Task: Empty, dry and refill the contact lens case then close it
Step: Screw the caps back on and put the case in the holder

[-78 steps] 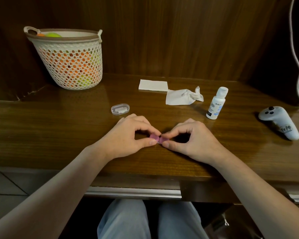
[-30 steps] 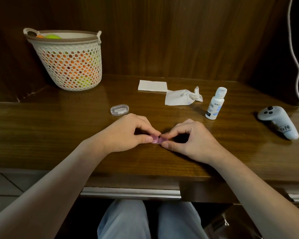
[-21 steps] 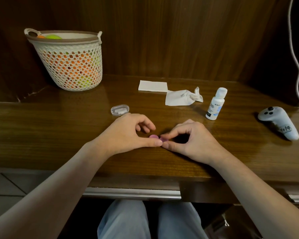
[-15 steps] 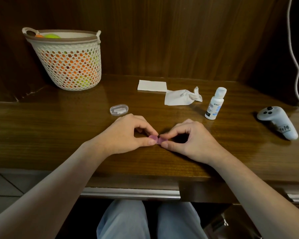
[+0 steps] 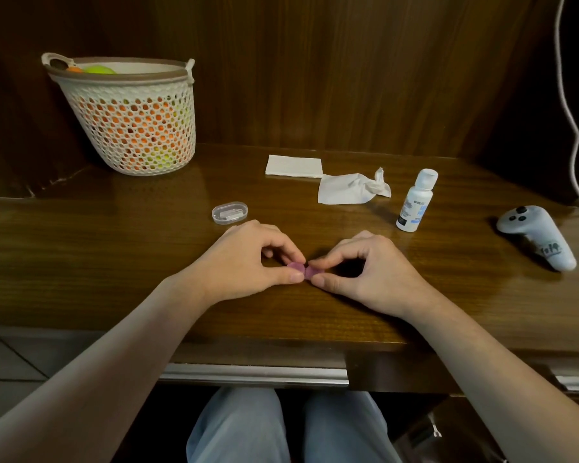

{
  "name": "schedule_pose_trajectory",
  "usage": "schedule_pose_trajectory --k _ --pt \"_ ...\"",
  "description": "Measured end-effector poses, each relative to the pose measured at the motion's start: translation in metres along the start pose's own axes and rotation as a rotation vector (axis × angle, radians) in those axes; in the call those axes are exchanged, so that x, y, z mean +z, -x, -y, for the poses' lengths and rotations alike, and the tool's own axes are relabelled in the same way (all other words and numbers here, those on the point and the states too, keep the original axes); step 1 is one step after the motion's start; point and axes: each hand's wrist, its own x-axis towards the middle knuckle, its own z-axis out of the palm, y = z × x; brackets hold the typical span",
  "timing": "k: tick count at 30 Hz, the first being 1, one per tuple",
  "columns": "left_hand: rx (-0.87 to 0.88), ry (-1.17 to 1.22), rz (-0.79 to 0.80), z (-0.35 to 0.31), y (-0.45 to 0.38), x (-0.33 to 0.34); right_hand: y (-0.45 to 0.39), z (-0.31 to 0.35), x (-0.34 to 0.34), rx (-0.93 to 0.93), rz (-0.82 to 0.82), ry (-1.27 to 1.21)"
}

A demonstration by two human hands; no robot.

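Note:
A small purple contact lens case (image 5: 302,271) lies on the wooden table (image 5: 114,269) between my hands. My left hand (image 5: 244,262) pinches its left cap between thumb and fingers. My right hand (image 5: 365,265) pinches the right cap the same way. Both caps sit on the case. A white solution bottle (image 5: 415,201) stands capped to the right. A crumpled tissue (image 5: 351,188) and a folded tissue (image 5: 294,166) lie behind the hands.
A small clear plastic box (image 5: 230,212) lies just beyond my left hand. A white mesh basket (image 5: 128,118) of coloured balls stands at the back left. A grey controller (image 5: 537,235) lies at the right. The table's front edge runs just under my wrists.
My left fingers lifted briefly off the left cap, then closed on it again. My right hand has stayed pinched on the right cap. The case has not moved.

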Motion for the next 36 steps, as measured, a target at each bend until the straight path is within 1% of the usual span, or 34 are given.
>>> schedule_pose_trajectory --k 4,6,8,11,13,15,21,26,29,32,36 --pt "0.015 -0.018 0.101 -0.001 0.0 -0.005 -0.001 0.0 0.0 0.005 0.002 0.0" --pt "0.027 0.002 0.108 0.001 0.001 -0.006 -0.001 0.0 0.0 0.005 0.001 -0.002" --pt "0.002 0.017 0.069 0.001 0.003 -0.005 0.0 0.0 0.0 0.004 0.002 0.002" --pt "-0.022 -0.066 -0.024 0.001 0.002 -0.002 0.0 0.0 0.0 0.007 0.005 0.009" --pt "-0.02 -0.09 -0.057 0.0 0.001 0.0 0.0 0.001 0.0 0.007 0.002 0.01" --pt "-0.028 -0.061 -0.06 0.0 0.001 0.0 0.0 0.001 0.0 0.002 -0.001 0.016" --pt "-0.031 -0.051 0.003 -0.002 0.001 0.0 0.0 0.002 0.0 0.009 0.002 0.009" --pt "-0.017 -0.08 0.024 -0.004 0.001 -0.003 0.001 0.003 -0.001 0.016 -0.002 0.012" --pt "0.014 -0.062 -0.013 -0.002 0.002 -0.002 0.0 0.004 0.0 0.013 -0.002 0.017" --pt "-0.01 -0.055 -0.08 -0.001 0.003 0.001 0.001 0.005 0.0 0.025 -0.004 0.021" --pt "-0.035 -0.009 -0.103 -0.003 0.004 0.006 0.001 0.006 0.001 0.019 -0.02 0.047"
